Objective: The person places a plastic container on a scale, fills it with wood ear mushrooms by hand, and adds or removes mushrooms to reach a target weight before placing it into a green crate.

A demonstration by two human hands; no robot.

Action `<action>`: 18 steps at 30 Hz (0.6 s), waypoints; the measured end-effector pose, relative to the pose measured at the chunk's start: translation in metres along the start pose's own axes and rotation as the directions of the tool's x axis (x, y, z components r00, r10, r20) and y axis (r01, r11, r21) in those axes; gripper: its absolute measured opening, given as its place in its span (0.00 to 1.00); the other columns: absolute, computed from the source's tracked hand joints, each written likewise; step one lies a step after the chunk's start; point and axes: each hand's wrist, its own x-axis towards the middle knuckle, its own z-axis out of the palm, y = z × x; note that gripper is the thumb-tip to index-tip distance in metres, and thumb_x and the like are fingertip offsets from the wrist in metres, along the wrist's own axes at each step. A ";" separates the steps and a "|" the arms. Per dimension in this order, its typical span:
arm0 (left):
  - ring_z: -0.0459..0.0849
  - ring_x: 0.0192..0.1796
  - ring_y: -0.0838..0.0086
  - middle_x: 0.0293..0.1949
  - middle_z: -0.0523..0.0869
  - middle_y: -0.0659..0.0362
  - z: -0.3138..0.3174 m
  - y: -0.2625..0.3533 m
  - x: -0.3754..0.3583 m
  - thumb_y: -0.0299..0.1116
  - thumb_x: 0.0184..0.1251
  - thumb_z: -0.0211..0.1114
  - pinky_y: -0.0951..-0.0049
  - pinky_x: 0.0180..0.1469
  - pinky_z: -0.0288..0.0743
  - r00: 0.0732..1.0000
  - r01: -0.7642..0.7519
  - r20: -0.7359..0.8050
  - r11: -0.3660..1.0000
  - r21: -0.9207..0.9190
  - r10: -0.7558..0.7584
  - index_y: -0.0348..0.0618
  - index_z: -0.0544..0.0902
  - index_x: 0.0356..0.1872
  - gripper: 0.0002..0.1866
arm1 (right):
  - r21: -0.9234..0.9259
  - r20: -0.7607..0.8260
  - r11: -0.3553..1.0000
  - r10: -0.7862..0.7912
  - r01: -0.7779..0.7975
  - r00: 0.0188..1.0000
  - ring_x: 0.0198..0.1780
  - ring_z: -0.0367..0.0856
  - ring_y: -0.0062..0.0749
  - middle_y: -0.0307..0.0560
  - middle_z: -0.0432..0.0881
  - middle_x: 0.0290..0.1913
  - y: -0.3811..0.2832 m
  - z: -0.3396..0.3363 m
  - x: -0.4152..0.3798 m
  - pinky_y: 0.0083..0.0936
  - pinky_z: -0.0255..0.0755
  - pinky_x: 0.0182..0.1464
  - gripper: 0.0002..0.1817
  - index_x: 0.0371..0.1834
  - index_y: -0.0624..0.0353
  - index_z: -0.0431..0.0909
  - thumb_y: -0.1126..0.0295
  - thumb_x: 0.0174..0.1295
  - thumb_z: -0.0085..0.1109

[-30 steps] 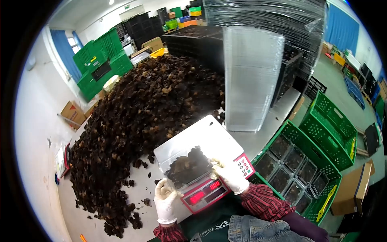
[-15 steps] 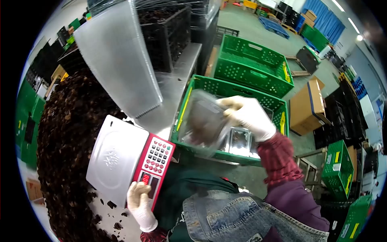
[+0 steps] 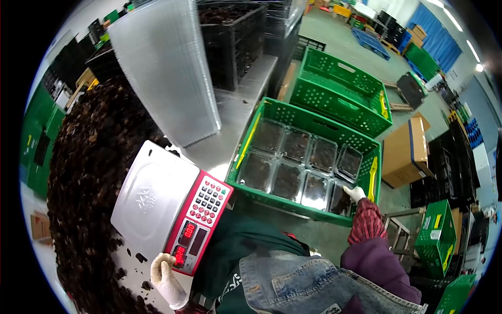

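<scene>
My right hand (image 3: 355, 194), in a white glove, grips the near-right clear plastic box (image 3: 340, 203) inside a green crate (image 3: 293, 201). Its thumb is stretched over the box; the other fingers are partly hidden. Several similar clear boxes (image 3: 287, 180) with dark contents sit in two rows in that crate. My left hand (image 3: 167, 285), also gloved, is at the lower corner of a red and white weighing scale (image 3: 151, 193), beside its lit red display. Its fingers are curled in with nothing visible in them. The scale's pan is bare.
A large heap of dark, dried pieces (image 3: 94, 183) lies on the table left of the scale. A tall stack of clear plastic trays (image 3: 167, 73) leans behind it. Beyond stand a black crate (image 3: 235, 52), another green crate (image 3: 340, 86) and a cardboard box (image 3: 405, 152).
My right hand has moved right and down, from a blurred clear box above the crate's left side to the near-right corner. That box is no longer in the air. My left hand has shifted slightly down-left.
</scene>
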 end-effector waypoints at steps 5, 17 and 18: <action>0.81 0.41 0.70 0.39 0.83 0.54 -0.022 0.011 0.003 0.23 0.70 0.58 0.70 0.50 0.75 0.993 -0.044 -0.108 0.994 0.096 0.054 0.30 0.80 0.47 0.09 | -0.421 0.153 0.760 -0.479 0.496 0.864 0.26 0.85 0.49 0.58 0.83 0.22 -0.051 -0.030 -0.004 0.39 0.77 0.32 0.34 0.38 0.69 0.84 0.41 0.54 0.60; 0.85 0.46 0.66 0.44 0.86 0.53 -0.112 0.031 0.206 0.23 0.61 0.64 0.74 0.49 0.77 0.889 -0.384 0.113 0.588 0.712 0.445 0.38 0.85 0.48 0.14 | -0.728 -0.586 0.049 -0.562 0.684 -0.583 0.36 0.79 0.32 0.47 0.78 0.36 -0.564 -0.239 -0.254 0.25 0.73 0.39 0.20 0.58 0.60 0.78 0.80 0.62 0.55; 0.84 0.49 0.60 0.46 0.86 0.53 -0.106 0.035 0.227 0.26 0.61 0.64 0.68 0.52 0.77 0.842 -0.443 0.224 0.392 0.806 0.491 0.41 0.85 0.47 0.13 | -0.776 -0.566 -0.041 -0.394 0.629 -0.725 0.35 0.78 0.31 0.46 0.77 0.34 -0.595 -0.248 -0.291 0.25 0.73 0.39 0.21 0.59 0.59 0.78 0.80 0.61 0.56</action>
